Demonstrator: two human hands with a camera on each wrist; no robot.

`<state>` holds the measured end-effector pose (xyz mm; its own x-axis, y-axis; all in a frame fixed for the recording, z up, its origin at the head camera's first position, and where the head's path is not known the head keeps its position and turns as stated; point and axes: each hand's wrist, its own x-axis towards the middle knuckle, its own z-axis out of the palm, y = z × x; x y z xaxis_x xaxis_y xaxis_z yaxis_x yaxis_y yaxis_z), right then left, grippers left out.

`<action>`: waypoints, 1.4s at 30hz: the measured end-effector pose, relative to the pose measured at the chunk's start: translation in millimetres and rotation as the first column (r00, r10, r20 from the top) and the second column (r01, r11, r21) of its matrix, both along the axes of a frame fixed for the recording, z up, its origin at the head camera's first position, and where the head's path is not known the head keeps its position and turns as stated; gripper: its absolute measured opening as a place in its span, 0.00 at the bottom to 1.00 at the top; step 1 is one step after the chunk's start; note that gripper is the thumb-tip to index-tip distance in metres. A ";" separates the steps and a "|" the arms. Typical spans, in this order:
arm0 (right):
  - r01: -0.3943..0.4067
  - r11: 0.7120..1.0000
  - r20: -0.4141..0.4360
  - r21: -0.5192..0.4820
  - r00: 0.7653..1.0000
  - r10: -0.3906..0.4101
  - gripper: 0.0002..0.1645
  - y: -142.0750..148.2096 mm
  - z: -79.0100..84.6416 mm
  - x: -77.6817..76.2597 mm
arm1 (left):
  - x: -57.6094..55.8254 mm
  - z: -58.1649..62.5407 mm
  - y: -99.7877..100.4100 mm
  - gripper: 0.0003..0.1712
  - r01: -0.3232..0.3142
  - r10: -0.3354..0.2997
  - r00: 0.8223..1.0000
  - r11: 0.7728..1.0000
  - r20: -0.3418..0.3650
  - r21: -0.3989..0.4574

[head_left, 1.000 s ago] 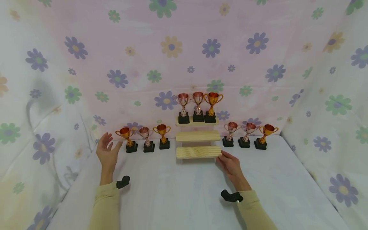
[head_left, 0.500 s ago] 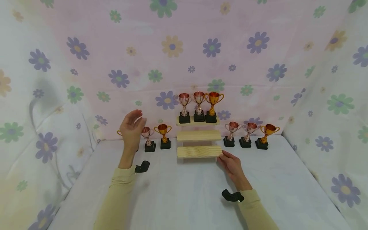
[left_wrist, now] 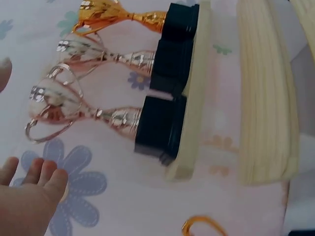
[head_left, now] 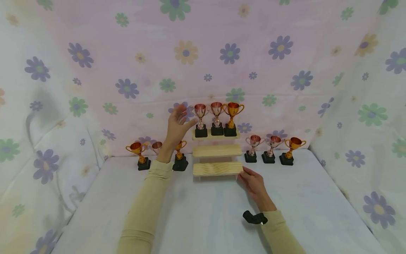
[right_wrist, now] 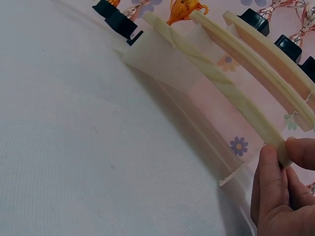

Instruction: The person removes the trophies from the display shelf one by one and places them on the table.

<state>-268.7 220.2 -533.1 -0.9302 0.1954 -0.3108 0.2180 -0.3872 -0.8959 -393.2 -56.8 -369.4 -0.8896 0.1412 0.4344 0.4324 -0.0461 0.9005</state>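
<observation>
While the left hand (head_left: 178, 127) holds nothing, its fingers (left_wrist: 55, 183) parted and gently bent, the right hand (head_left: 253, 184) pinches the right end of the lowest step (head_left: 217, 169) between thumb and fingers, just right of and below the centre of the head view. In the left wrist view, the left fingers lie at lower left, near the left pink trophy (head_left: 200, 123) but apart from it. That trophy stands upright on the top step (head_left: 217, 138), close beside the middle pink trophy (head_left: 217, 121), with the gold trophy (head_left: 231, 122) at the right end. Below, the middle step (head_left: 217, 150) carries nothing.

Further out, at centre left, a row holds an outer gold trophy (head_left: 136, 148), a pink one (head_left: 157, 146) partly hidden by the arm, and an inner gold trophy (head_left: 179, 145). At centre right stand two more pink trophies (head_left: 254, 141) and a far-right gold trophy (head_left: 295, 143). All rest on the white-covered bench (head_left: 203, 211), before a flowered backdrop (head_left: 203, 46) filling the upper frame.
</observation>
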 end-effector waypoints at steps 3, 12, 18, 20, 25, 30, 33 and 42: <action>0.001 1.000 0.003 0.005 1.000 -0.001 0.30 0.3 -0.5 0.2 | -2.6 -0.7 11.1 0.45 -0.033 0.032 0.998 0.999 0.045 0.024; -0.005 1.000 -0.011 0.001 1.000 0.005 0.31 -0.2 -1.9 -0.3 | -12.1 -12.1 29.2 0.46 -0.029 0.018 0.992 0.995 0.124 0.091; 0.000 1.000 -0.006 0.007 1.000 0.000 0.31 0.3 -1.5 -0.2 | -15.6 -11.7 38.3 0.44 -0.038 0.026 0.991 0.995 0.132 0.091; 0.002 1.000 -0.001 0.010 1.000 -0.002 0.31 0.3 -1.5 -0.2 | -15.9 -10.2 41.5 0.42 -0.043 0.034 0.993 0.995 0.115 0.084; 0.010 1.000 -0.006 0.011 1.000 -0.010 0.30 -0.1 -1.7 -0.6 | -18.2 -6.2 47.7 0.36 -0.070 0.063 0.994 0.994 0.084 0.081; -0.001 1.000 -0.017 0.013 1.000 0.002 0.30 -1.3 -1.4 0.1 | -21.2 -3.7 49.2 0.34 -0.089 0.082 0.994 0.990 0.068 0.111; -0.002 1.000 -0.015 0.016 1.000 0.002 0.30 -1.5 -1.1 0.5 | -21.2 -3.2 48.6 0.32 -0.096 0.089 0.994 0.989 0.063 0.113; 0.003 1.000 -0.021 0.013 1.000 -0.003 0.30 -1.3 -0.9 -0.2 | -11.9 -2.1 41.9 0.27 -0.160 0.158 0.987 0.976 0.029 0.147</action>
